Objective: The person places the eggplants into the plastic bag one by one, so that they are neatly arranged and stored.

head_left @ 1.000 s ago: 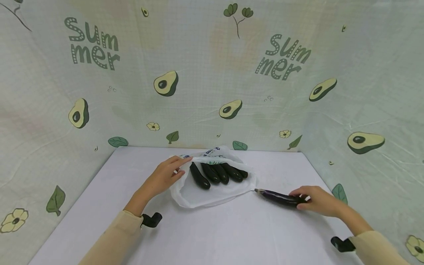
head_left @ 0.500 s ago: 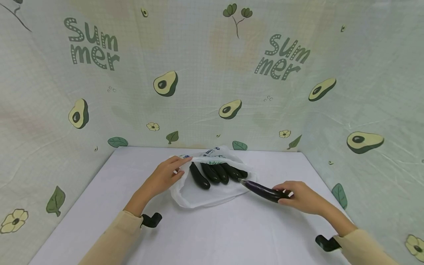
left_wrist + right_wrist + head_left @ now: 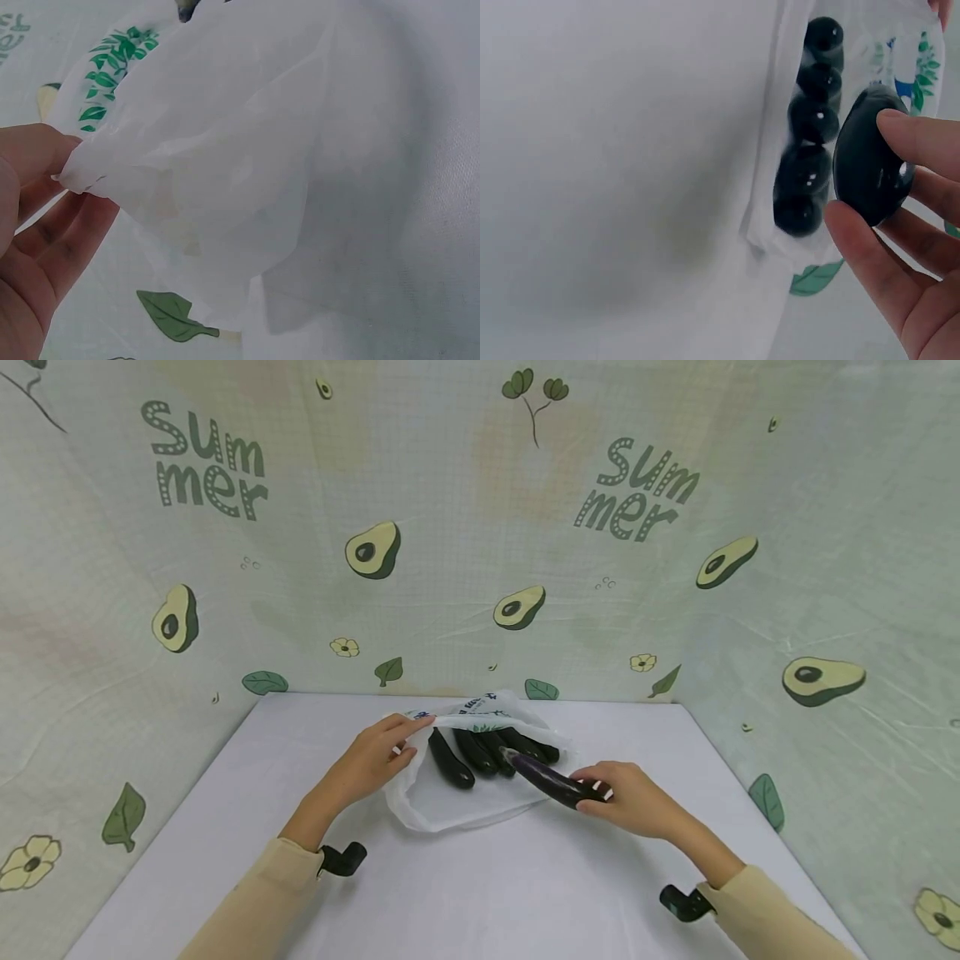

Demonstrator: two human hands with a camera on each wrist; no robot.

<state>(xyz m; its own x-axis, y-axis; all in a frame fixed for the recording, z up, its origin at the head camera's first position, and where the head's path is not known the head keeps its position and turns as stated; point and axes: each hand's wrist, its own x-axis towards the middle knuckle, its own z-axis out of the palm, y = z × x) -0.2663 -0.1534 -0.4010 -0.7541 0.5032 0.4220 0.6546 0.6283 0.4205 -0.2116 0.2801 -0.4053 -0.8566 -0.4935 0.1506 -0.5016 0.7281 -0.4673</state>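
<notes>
A white plastic bag (image 3: 450, 810) with green and blue print lies on the table, its mouth held up towards me. Several dark eggplants (image 3: 452, 762) lie side by side inside it. My left hand (image 3: 372, 758) pinches the upper left edge of the bag's mouth between thumb and fingers, as the left wrist view also shows. In my right hand (image 3: 626, 799) is another eggplant (image 3: 551, 779), gripped near its rounded end. Its stem end points into the bag opening, over the lower bag edge. Whether it touches the eggplants inside I cannot tell.
The white table (image 3: 480, 893) ends at a patterned cloth backdrop (image 3: 442, 610) with avocados and lettering behind it and at the sides. A black wrist mount (image 3: 343, 858) sits on the left forearm and another wrist mount (image 3: 684, 903) on the right.
My right hand has moved left with its eggplant, from the table right of the bag to the bag's mouth. The left hand and bag have stayed nearly still.
</notes>
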